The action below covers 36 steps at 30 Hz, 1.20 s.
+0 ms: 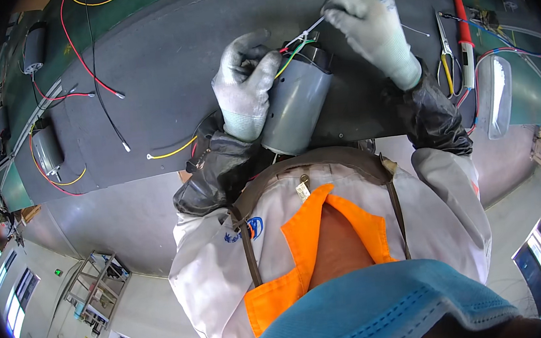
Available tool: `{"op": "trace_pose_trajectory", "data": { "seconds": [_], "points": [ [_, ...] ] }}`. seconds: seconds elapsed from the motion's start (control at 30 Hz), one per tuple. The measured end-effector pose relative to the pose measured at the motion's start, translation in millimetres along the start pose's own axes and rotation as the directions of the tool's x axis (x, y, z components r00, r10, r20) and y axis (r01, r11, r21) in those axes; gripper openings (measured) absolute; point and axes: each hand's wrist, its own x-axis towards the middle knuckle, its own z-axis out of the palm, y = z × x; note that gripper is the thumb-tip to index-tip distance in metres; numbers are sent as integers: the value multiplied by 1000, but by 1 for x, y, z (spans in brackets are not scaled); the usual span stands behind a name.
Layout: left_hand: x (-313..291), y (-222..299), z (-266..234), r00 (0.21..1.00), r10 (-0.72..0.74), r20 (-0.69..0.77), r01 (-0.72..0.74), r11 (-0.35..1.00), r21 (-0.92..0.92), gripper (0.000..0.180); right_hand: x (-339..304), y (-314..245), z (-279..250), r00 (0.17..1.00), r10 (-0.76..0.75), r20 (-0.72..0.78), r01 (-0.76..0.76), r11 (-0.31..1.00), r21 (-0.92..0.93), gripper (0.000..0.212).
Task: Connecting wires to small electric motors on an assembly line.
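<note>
A grey cylindrical motor [297,104] lies on the dark bench in front of me, its wire end pointing away. Red, white and yellow-green wires come out there, with a white cable tie [313,28] looped around them. My left hand [246,83], in a white glove, is closed at the motor's left side, thumb and fingers pinching the wires beside the loop. My gloved right hand [368,29], beyond the motor on the right, grips the tie's tail. That tail is stretched from the loop, and its thin end shows past the hand. The left fingertips partly hide the wires.
Scissors [447,54] and a red-and-white corded pen-shaped tool [464,39] lie at right, by a clear tray [500,98] with white strips. At left are another motor [47,148], one farther back [34,48], and loose red and black wires [103,87]. The bench edge [122,183] is near my body.
</note>
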Motion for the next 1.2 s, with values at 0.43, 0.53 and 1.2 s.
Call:
{"op": "trace_pose_trajectory", "data": {
  "seconds": [0.43,0.53,1.2],
  "points": [
    [26,-18,-4,954,216,205,-276,901,333,20,34,35,40,990,-5,-137,-41,943,-329,20],
    [39,-15,-6,970,-11,243,-24,990,138,23,26,42,20,894,427,134,-447,842,301,20],
    [-3,18,-1,908,199,367,-362,815,453,15,-27,27,14,907,-125,403,-199,715,670,62]
  ]
}}
